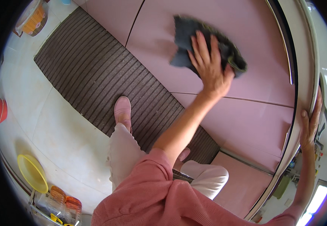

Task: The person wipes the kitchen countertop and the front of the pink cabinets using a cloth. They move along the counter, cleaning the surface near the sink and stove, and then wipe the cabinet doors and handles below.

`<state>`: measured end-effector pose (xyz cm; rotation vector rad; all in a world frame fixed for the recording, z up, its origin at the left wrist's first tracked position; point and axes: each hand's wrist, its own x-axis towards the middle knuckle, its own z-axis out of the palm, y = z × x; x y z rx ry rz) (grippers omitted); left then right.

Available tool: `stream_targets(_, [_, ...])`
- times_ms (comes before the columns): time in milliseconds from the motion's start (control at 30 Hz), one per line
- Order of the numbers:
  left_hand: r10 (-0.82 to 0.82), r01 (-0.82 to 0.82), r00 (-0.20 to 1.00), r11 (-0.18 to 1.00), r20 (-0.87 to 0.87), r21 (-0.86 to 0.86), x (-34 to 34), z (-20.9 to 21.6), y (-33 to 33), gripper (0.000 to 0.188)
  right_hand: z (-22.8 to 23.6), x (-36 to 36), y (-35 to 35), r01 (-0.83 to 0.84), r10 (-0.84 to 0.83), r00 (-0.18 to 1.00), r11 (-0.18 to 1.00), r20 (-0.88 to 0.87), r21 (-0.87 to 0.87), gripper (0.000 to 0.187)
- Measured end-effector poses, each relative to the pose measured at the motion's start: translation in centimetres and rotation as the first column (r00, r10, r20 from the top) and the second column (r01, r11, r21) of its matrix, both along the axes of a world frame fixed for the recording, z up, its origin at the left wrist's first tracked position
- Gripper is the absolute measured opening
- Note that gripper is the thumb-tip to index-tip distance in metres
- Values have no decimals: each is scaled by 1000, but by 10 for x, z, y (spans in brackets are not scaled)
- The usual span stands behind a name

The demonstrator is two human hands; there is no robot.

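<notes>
A: Step?
B: Wiping, looks like; left hand spread flat on dark cloth, pink door, upper centre; right hand open along surface edge, far right.
A: Next?
B: Probably steady, flat pressure.

Lies against a flat, smooth pink cabinet door as a rumpled dark grey fabric cloth edged in yellowish-green.

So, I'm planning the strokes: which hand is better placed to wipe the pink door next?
Probably the left hand: it lies spread on the dark cloth against the pink door, while the right hand rests at the counter edge.
</notes>
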<state>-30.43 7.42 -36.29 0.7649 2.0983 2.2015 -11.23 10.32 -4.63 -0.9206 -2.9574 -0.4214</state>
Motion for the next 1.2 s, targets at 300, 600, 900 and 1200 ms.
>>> stream_targets(300, [53, -330, 558, 930, 828, 163, -221, -217, 17, 78, 13, 50, 6, 90, -88, 981, 996, -174, 7, 70])
stream_targets(600, [-370, -284, -79, 898, 926, 335, -3, -313, 15, 80, 15, 49, 2, 130, -130, 977, 991, -166, -15, 70])
stream_targets(900, [-254, -43, 133, 964, 958, 262, 85, -124, -7, 82, -3, 8, -2, -41, 33, 995, 996, -97, -78, 70])
stream_targets(1200, [152, -136, 912, 988, -381, 67, -62, 41, 4, 80, -1, -19, -7, -212, 209, 977, 974, -37, -80, 66])
